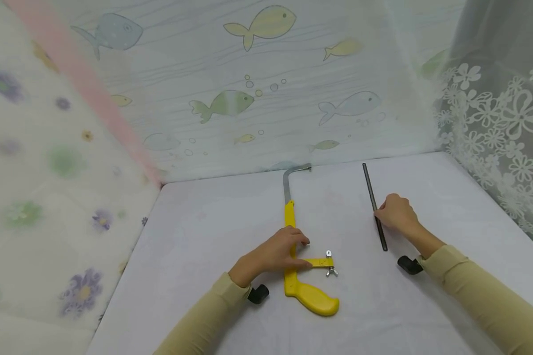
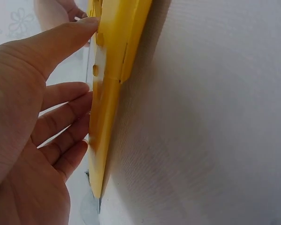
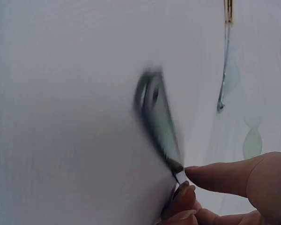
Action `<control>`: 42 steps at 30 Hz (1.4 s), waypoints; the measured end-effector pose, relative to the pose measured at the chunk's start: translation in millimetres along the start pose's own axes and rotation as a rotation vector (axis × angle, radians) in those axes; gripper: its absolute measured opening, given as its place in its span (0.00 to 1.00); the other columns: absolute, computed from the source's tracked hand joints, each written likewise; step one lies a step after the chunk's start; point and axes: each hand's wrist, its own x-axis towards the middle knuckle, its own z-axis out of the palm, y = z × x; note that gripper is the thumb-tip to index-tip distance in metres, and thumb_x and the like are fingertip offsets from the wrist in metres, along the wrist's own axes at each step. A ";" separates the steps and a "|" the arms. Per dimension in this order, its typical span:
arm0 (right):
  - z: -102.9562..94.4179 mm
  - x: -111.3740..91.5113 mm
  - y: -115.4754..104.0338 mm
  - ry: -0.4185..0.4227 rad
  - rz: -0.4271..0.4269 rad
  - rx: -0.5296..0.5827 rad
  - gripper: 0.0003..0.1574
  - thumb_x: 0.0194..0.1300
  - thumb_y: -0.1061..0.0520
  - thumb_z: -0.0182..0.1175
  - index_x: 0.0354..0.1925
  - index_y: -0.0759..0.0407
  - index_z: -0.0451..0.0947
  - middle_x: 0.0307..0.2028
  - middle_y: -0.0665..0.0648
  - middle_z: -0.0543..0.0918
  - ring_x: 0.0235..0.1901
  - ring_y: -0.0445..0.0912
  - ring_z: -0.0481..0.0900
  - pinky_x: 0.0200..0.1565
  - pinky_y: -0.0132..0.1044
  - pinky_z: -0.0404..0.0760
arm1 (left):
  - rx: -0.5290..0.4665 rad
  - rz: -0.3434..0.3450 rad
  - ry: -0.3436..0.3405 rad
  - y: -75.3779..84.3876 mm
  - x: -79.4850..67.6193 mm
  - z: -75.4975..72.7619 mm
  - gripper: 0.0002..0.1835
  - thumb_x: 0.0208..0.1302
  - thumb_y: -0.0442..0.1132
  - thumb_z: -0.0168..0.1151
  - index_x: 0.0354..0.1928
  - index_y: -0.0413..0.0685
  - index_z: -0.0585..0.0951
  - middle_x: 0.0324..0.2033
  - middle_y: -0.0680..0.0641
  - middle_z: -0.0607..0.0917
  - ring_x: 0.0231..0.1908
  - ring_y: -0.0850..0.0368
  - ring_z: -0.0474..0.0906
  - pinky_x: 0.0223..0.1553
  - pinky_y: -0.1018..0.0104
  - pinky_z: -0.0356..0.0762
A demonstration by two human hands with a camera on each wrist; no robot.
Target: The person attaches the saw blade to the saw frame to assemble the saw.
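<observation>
A yellow hacksaw frame (image 1: 289, 217) without a blade lies on the white cloth, its metal bow pointing away and its handle (image 1: 317, 300) nearest me. My left hand (image 1: 275, 251) rests across the frame near the short arm with the wing nut (image 1: 331, 271). Its fingers (image 2: 61, 112) are loosely extended against the yellow side in the left wrist view. Over to the right, my right hand (image 1: 397, 213) pinches a dark hacksaw blade (image 1: 369, 185) at its edge between thumb and fingers. A hole shows at the end of the blade (image 3: 161, 117), blurred in the right wrist view.
The white-covered table (image 1: 195, 217) ends at a fish-print curtain (image 1: 266, 128) behind. A flower-print curtain (image 1: 62, 197) hangs along the left, lace (image 1: 511, 113) along the right. Black wrist mounts (image 1: 258, 294) sit under both cuffs.
</observation>
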 end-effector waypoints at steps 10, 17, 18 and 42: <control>2.8 -2.4 -4.2 -0.016 0.020 -0.019 0.18 0.68 0.61 0.54 0.45 0.78 0.75 0.40 0.74 0.83 0.37 0.63 0.83 0.33 0.51 0.81 | -0.024 0.049 -0.015 4.8 1.6 2.3 0.23 0.64 0.51 0.73 0.55 0.48 0.83 0.49 0.55 0.83 0.46 0.63 0.74 0.53 0.73 0.73; 2.5 -2.1 -4.8 -0.007 -0.005 -0.019 0.19 0.68 0.61 0.53 0.46 0.78 0.76 0.43 0.76 0.82 0.40 0.65 0.83 0.36 0.53 0.81 | -0.040 0.079 -0.035 10.1 4.5 5.5 0.21 0.65 0.47 0.73 0.56 0.46 0.83 0.49 0.54 0.82 0.44 0.64 0.74 0.50 0.77 0.74; 2.4 -2.1 -4.7 -0.008 -0.008 -0.018 0.19 0.68 0.61 0.53 0.46 0.79 0.76 0.44 0.76 0.82 0.41 0.66 0.83 0.36 0.53 0.82 | -0.047 0.083 -0.039 10.7 5.1 6.3 0.20 0.65 0.46 0.73 0.56 0.46 0.83 0.48 0.54 0.81 0.44 0.64 0.74 0.50 0.77 0.73; 0.0 1.4 2.2 -0.007 -0.064 0.029 0.17 0.67 0.61 0.58 0.44 0.78 0.80 0.41 0.74 0.83 0.38 0.62 0.82 0.36 0.51 0.81 | -0.122 0.072 -0.139 20.3 7.3 15.3 0.14 0.75 0.40 0.62 0.58 0.45 0.80 0.49 0.53 0.82 0.45 0.66 0.73 0.51 0.77 0.72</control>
